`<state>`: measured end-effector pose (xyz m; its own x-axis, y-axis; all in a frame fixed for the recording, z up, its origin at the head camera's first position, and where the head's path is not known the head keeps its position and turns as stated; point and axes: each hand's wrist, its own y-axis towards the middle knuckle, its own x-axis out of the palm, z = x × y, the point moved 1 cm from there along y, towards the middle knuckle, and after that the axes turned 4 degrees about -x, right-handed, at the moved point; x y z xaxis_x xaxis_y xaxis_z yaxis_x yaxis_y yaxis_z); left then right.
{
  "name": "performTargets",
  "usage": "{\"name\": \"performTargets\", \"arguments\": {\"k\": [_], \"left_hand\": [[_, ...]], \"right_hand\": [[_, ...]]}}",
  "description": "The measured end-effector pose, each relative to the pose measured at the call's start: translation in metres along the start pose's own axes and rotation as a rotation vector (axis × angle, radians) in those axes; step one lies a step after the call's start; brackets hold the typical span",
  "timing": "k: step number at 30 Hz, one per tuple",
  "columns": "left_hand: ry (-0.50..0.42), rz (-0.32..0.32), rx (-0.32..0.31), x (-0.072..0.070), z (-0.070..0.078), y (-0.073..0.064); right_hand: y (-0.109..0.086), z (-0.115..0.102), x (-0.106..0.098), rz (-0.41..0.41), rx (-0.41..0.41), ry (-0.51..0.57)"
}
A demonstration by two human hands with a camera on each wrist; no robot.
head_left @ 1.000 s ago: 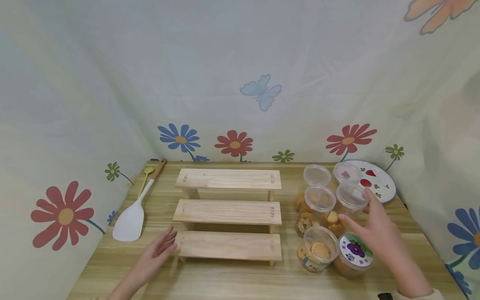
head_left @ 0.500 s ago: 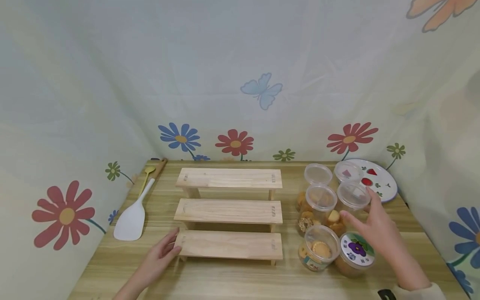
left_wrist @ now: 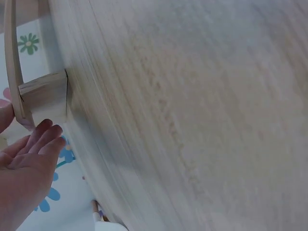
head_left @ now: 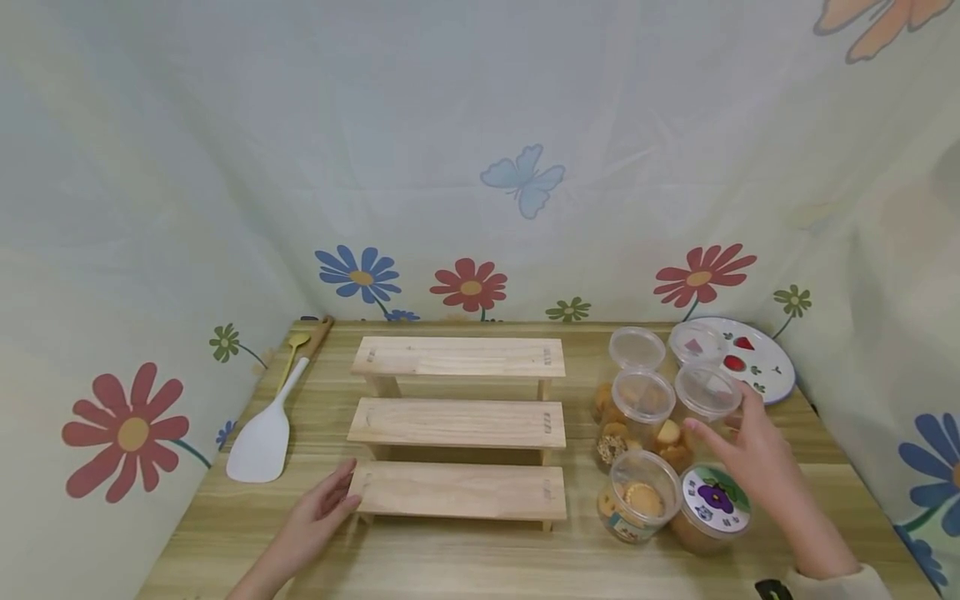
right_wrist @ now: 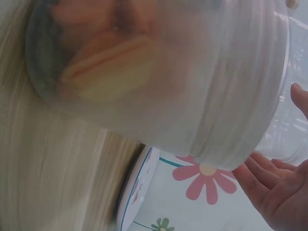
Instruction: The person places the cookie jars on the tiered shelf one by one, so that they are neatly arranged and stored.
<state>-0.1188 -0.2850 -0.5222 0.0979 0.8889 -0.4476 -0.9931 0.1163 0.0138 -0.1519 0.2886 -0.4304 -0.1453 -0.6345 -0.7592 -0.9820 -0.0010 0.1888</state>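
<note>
A wooden three-step rack (head_left: 457, 423) stands mid-table. My left hand (head_left: 311, 517) is at the left end of its lowest plank (head_left: 459, 490), thumb at the plank (left_wrist: 17, 77) edge and fingers loosely bent beside it. To the right stand several clear plastic jars of cookies. My right hand (head_left: 753, 462) spreads thumb and fingers beside a clear-lidded jar (head_left: 707, 392); firm contact cannot be told. Below that hand is a jar with a purple-flower lid (head_left: 712, 500). A cookie jar (right_wrist: 144, 72) fills the right wrist view, with the right hand (right_wrist: 284, 192) behind it.
A round plate (head_left: 776, 367) with red fruit pictures lies behind the jars. At left, a white spatula (head_left: 258, 446) with a wooden handle lies by a yellow spoon (head_left: 297, 342). A flowered cloth (head_left: 420, 167) surrounds the table (head_left: 465, 567).
My left hand has moved right, up to the end of the lowest plank. The right hand stays beside the clear-lidded jar, with its fingers shifted slightly. Rack and jars stay in place.
</note>
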Motion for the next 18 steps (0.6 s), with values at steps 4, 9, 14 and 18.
{"name": "performTargets", "arguments": {"k": [4,9,14,18], "left_hand": [[0.001,-0.009,-0.014,-0.0027,-0.0024,-0.0003],[-0.032,-0.034,0.001,-0.0043,-0.0018,0.0008],[-0.06,-0.056,0.006,-0.0034,0.0029,0.0007],[-0.086,-0.068,-0.019,-0.0035,0.0047,0.0004]], "right_hand": [[-0.0021,-0.0002,0.0017,0.024,0.013,0.004],[-0.0041,-0.0013,0.0028,0.065,-0.004,0.004],[-0.0049,-0.0036,0.0015,0.112,-0.02,0.006],[-0.0054,-0.0078,-0.0028,0.126,-0.018,0.015]]}}
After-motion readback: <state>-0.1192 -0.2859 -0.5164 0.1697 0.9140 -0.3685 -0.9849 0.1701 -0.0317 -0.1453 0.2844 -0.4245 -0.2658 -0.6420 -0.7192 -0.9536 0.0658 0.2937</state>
